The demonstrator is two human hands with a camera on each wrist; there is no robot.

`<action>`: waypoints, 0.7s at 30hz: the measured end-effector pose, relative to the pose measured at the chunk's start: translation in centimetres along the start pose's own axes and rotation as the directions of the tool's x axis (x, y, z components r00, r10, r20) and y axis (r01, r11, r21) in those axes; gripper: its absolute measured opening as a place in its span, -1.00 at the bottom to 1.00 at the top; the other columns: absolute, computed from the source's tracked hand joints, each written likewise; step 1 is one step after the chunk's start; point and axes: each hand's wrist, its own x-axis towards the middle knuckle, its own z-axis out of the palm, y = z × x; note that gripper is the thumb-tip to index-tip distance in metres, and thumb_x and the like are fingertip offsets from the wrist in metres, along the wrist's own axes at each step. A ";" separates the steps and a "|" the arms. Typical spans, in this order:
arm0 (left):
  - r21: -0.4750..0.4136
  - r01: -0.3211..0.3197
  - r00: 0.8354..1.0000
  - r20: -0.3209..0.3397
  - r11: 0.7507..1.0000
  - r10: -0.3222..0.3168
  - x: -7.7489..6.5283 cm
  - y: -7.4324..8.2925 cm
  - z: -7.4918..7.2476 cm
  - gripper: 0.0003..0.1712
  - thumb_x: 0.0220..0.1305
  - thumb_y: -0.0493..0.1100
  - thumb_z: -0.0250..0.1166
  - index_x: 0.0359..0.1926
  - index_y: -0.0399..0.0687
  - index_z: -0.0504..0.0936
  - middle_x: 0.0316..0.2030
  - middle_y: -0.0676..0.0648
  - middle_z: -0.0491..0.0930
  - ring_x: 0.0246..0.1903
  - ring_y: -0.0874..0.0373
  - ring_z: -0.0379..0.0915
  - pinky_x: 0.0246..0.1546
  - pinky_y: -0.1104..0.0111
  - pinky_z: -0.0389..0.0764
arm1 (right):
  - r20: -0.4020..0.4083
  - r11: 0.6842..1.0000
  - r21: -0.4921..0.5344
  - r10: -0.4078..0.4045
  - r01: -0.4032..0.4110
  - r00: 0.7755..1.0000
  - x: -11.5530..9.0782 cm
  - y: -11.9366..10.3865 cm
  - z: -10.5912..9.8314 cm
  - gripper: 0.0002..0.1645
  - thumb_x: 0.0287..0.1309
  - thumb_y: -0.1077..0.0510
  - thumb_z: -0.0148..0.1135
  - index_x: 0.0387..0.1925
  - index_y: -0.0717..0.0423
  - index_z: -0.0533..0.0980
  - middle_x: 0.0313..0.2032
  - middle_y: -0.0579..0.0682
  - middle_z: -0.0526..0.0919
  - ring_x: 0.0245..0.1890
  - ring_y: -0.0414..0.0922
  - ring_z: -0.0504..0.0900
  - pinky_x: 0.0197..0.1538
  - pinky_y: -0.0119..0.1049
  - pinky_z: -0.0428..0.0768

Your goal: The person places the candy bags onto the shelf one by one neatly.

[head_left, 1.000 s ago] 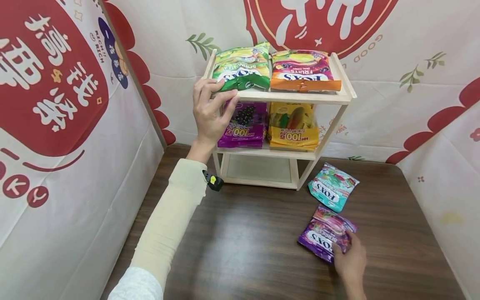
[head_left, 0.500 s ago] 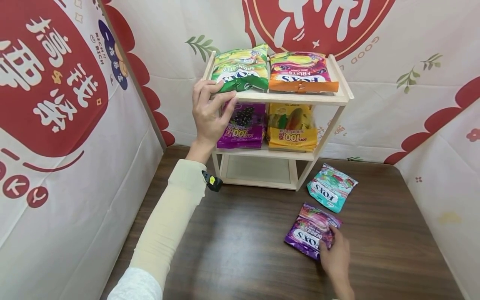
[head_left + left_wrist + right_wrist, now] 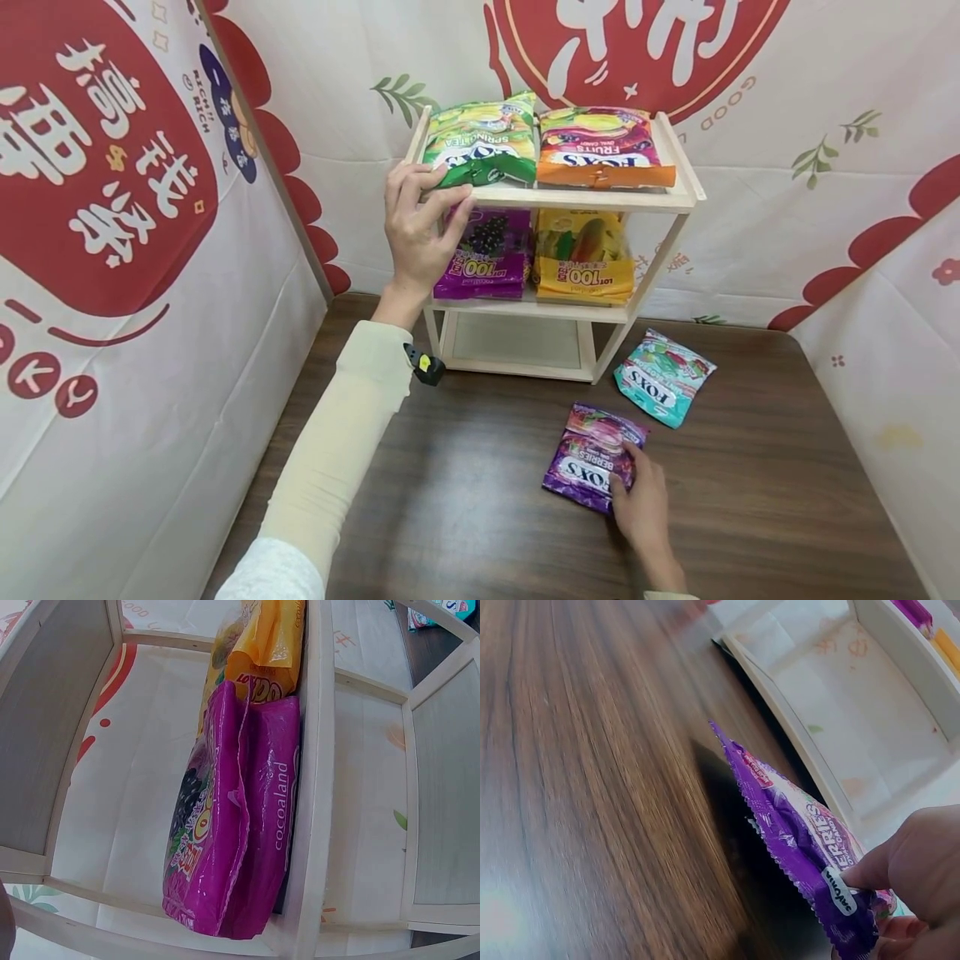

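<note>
Berries bag (image 3: 588,467), in right hand, before three-tier wooden shelf (image 3: 592,198)

Principal item: the Berries bag, purple, over the counter (image 3: 450,475) in front of the shelf's right foot. A shadow under it in the right wrist view suggests it is off the wood; full clearance cannot be told.
Right hand (image 3: 643,500): pinching the bag's right side, thumb on the printed face, fingers beneath.
Left hand (image 3: 427,221): gripping the top tier's front rail at the left corner, apparently as a brace.
Stock, top tier: green bag (image 3: 482,137), left; red-and-orange bag (image 3: 600,150), right.
Stock, middle tier: purple grape bag (image 3: 483,271), left; yellow mango bag (image 3: 585,258), right.
Stock, counter: teal bag (image 3: 666,377), lying to the right of the shelf foot, near the Berries bag but apart.
Step in hand, as judged: conveying the Berries bag toward the shelf, placing not yet done. Next move, as judged: pinch held firm, bag turned square to the shelf, passage over the bottom tier's front edge (image 3: 517,368).
Edges: low front bar below, middle tier overhead, slanting upright at right; a raised bag could catch on any of these.
Open room: bare panel in the bottom tier; bare wood left of the Berries bag; only a narrow gap toward the teal bag.
</note>
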 end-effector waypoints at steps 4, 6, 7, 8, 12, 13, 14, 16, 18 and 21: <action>0.001 -0.002 1.000 -0.002 1.000 0.002 0.0 0.0 0.1 -0.87 0.10 -0.13 0.40 -0.33 -0.08 0.74 -0.17 -0.16 0.57 -0.02 -0.12 0.35 0.25 0.01 0.20 | 0.028 1.000 0.016 -0.013 0.013 1.000 0.1 -0.7 0.7 -0.32 0.05 0.44 0.23 0.25 0.31 0.31 0.05 0.47 0.37 0.07 0.35 0.35 0.12 0.25 0.30; 0.002 -0.004 1.000 -0.003 1.000 0.004 0.0 0.0 0.1 -0.87 0.10 -0.13 0.40 -0.34 -0.08 0.74 -0.17 -0.16 0.57 -0.02 -0.12 0.35 0.25 0.01 0.20 | 0.041 1.000 0.024 -0.017 0.016 0.999 0.2 -1.0 1.1 -0.33 0.07 0.43 0.22 0.26 0.30 0.30 0.07 0.46 0.36 0.08 0.35 0.35 0.12 0.25 0.31; 0.002 -0.003 1.000 -0.003 1.000 0.003 0.0 0.0 0.0 -0.87 0.10 -0.13 0.40 -0.34 -0.08 0.74 -0.17 -0.16 0.57 -0.02 -0.12 0.35 0.25 0.01 0.20 | 0.047 0.999 0.029 -0.018 0.017 0.999 0.2 -1.2 1.3 -0.33 0.08 0.43 0.21 0.27 0.29 0.30 0.08 0.45 0.35 0.09 0.34 0.35 0.13 0.24 0.31; 0.004 -0.002 1.000 -0.003 1.000 0.002 -0.1 -0.1 0.0 -0.87 0.10 -0.13 0.40 -0.34 -0.08 0.74 -0.17 -0.16 0.57 -0.02 -0.11 0.35 0.25 0.01 0.20 | 0.052 0.999 0.034 -0.020 0.018 0.998 0.3 -1.4 1.5 -0.33 0.09 0.42 0.21 0.27 0.28 0.30 0.08 0.44 0.35 0.10 0.33 0.35 0.13 0.23 0.31; 0.004 0.005 1.000 -0.003 1.000 -0.005 -0.1 -0.1 -0.1 -0.87 0.10 -0.14 0.40 -0.33 -0.08 0.74 -0.17 -0.15 0.57 -0.02 -0.11 0.35 0.26 0.02 0.20 | 0.087 0.999 0.039 -0.026 0.022 0.996 0.4 -2.1 2.3 -0.34 0.12 0.41 0.20 0.28 0.24 0.30 0.10 0.41 0.34 0.11 0.31 0.36 0.15 0.20 0.32; 0.003 0.005 1.000 -0.003 1.000 -0.005 -0.1 -0.1 -0.1 -0.87 0.10 -0.14 0.40 -0.33 -0.08 0.74 -0.17 -0.15 0.57 -0.02 -0.11 0.35 0.26 0.02 0.20 | 0.091 0.999 0.045 -0.032 0.028 0.995 0.4 -2.2 2.5 -0.34 0.11 0.41 0.20 0.28 0.25 0.30 0.10 0.41 0.35 0.11 0.31 0.36 0.16 0.19 0.32; 0.001 0.003 1.000 -0.005 1.000 -0.003 -0.1 -0.1 -0.1 -0.87 0.10 -0.14 0.40 -0.33 -0.08 0.75 -0.17 -0.15 0.57 -0.02 -0.11 0.35 0.25 0.01 0.20 | 0.097 0.998 0.049 -0.040 0.035 0.995 0.4 -2.4 2.7 -0.34 0.11 0.42 0.20 0.28 0.25 0.30 0.10 0.41 0.35 0.11 0.31 0.36 0.15 0.20 0.33; -0.002 -0.004 1.000 -0.008 1.000 0.003 -0.1 -0.1 0.0 -0.88 0.10 -0.14 0.40 -0.33 -0.07 0.75 -0.18 -0.15 0.57 -0.03 -0.11 0.36 0.25 0.01 0.21 | 0.099 0.997 0.056 -0.061 0.056 0.993 0.4 -2.8 3.0 -0.33 0.09 0.43 0.21 0.27 0.26 0.31 0.08 0.42 0.35 0.10 0.31 0.37 0.14 0.19 0.34; -0.005 -0.010 1.000 -0.010 1.000 0.010 0.0 -0.1 0.0 -0.88 0.10 -0.15 0.40 -0.34 -0.07 0.74 -0.19 -0.15 0.57 -0.03 -0.11 0.36 0.24 0.01 0.21 | 0.102 0.996 0.060 -0.079 0.073 0.992 0.4 -3.2 3.3 -0.33 0.07 0.44 0.22 0.26 0.26 0.32 0.08 0.41 0.36 0.10 0.30 0.38 0.13 0.19 0.36; -0.004 -0.016 1.000 -0.012 1.000 0.015 0.0 -0.1 0.0 -0.88 0.10 -0.15 0.40 -0.34 -0.07 0.74 -0.19 -0.15 0.57 -0.04 -0.12 0.36 0.25 0.02 0.21 | 0.108 0.993 0.061 -0.104 0.098 0.989 0.4 -3.7 3.7 -0.33 0.06 0.44 0.23 0.25 0.26 0.33 0.09 0.40 0.37 0.11 0.29 0.38 0.14 0.19 0.36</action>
